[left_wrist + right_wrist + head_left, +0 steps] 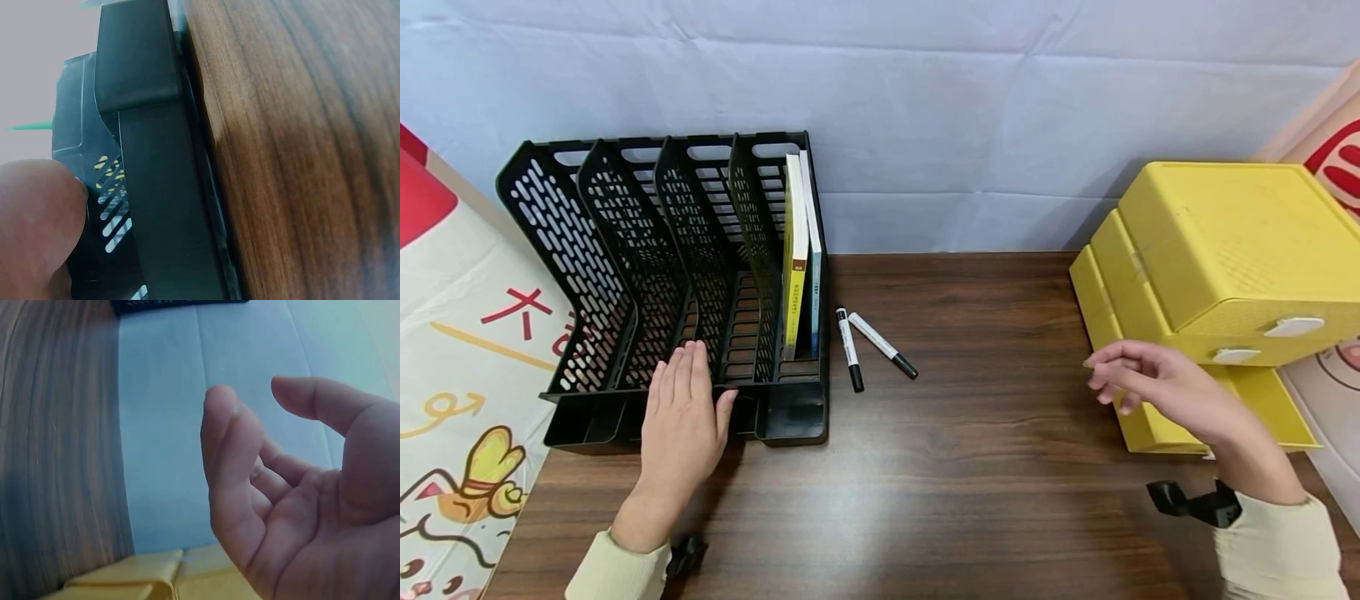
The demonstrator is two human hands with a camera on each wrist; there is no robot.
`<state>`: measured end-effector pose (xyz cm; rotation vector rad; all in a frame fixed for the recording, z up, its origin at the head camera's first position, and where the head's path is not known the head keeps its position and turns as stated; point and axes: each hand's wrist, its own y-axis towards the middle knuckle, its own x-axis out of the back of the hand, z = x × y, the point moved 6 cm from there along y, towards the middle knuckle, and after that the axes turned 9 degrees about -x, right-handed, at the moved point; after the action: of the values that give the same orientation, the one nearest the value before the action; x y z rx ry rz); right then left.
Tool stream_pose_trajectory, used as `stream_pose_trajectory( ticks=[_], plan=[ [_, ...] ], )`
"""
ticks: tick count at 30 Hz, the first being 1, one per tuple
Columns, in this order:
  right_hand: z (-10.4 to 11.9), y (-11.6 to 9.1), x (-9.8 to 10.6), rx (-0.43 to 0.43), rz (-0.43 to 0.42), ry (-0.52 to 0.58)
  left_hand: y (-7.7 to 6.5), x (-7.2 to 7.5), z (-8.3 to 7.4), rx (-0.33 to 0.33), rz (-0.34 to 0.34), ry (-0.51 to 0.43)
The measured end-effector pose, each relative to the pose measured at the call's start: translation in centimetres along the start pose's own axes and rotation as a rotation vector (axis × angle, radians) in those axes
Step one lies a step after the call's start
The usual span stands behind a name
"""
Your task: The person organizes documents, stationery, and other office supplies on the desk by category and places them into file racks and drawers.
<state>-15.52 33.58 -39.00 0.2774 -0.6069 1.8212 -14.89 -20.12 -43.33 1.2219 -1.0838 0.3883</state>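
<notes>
My left hand (pixel 681 421) lies with straight fingers over the front edge of a black file rack (pixel 601 395), thumb out to the side. In the left wrist view the thumb (pixel 37 219) is close beside the rack's slotted wall. My right hand (pixel 1157 383) is in front of a yellow drawer unit (pixel 1262 233), fingers loosely bent and holding nothing. Below that hand the bottom drawer (pixel 1270 400) is pulled out. The right wrist view shows a gap between thumb and fingers.
A yellow-spined book (pixel 795 292) and a thin blue-white book (pixel 814 275) stand in the rack's rightmost slot. Two markers, one (pixel 850 350) beside the other (pixel 883 345), lie on the wooden table (pixel 970 467) right of the rack. A pale cloth (pixel 940 125) hangs behind.
</notes>
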Motion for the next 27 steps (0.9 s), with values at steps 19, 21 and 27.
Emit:
stream_pose_trajectory(
  ticks=[19, 21, 27],
  plan=[
    [3.7, 5.5, -3.0, 0.03, -0.082, -0.012, 0.0, 0.0, 0.0, 0.008, 0.004, 0.0],
    [4.2, 6.0, -3.4, 0.04, -0.092, -0.007, 0.0, 0.0, 0.0, 0.007, 0.004, 0.0],
    [5.2, 7.4, -4.7, 0.06, -0.1, 0.008, 0.0, 0.0, 0.1, 0.009, 0.013, -0.001]
  ],
)
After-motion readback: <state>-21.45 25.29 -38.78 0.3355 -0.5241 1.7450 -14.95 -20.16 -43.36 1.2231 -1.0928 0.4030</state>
